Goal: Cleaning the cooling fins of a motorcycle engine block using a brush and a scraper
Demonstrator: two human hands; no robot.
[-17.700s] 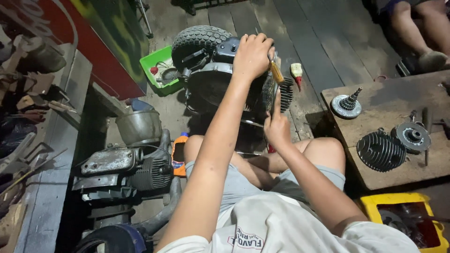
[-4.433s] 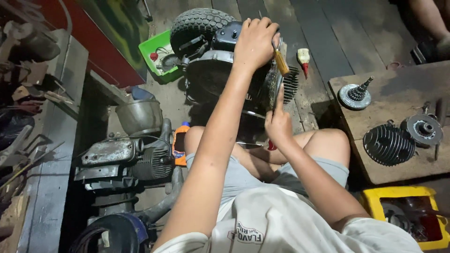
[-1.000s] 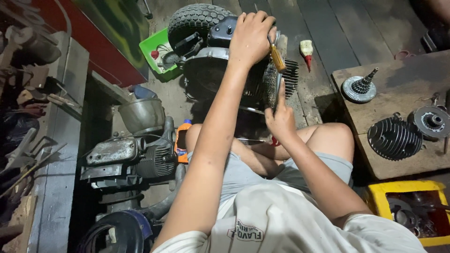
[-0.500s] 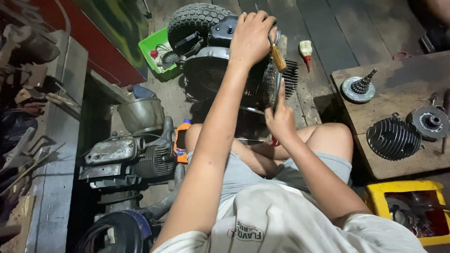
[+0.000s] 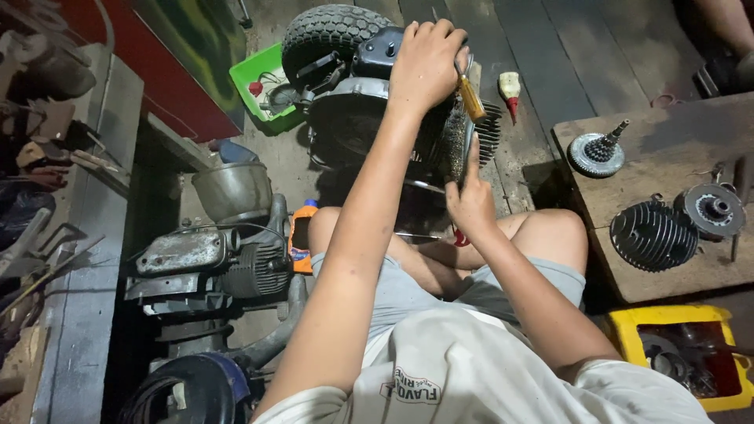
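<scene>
The left hand (image 5: pixel 428 63) is closed in a fist around a tool with a yellow handle (image 5: pixel 471 97), its long axis running from the fist down and to the right, against the engine (image 5: pixel 369 118) that lies on the plank floor below the small tyre (image 5: pixel 326 31). The right hand (image 5: pixel 471 206) rests open on the engine's finned cylinder (image 5: pixel 455 145), 1 finger stretched upward along the fins, gripping nothing.

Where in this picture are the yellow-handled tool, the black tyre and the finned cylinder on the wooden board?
yellow-handled tool (image 5: pixel 471 97), head view, on its amber handle.
black tyre (image 5: pixel 330 30), head view, on the knobbly tread.
finned cylinder (image 5: pixel 652 235), head view, on its ribbed side.
</scene>
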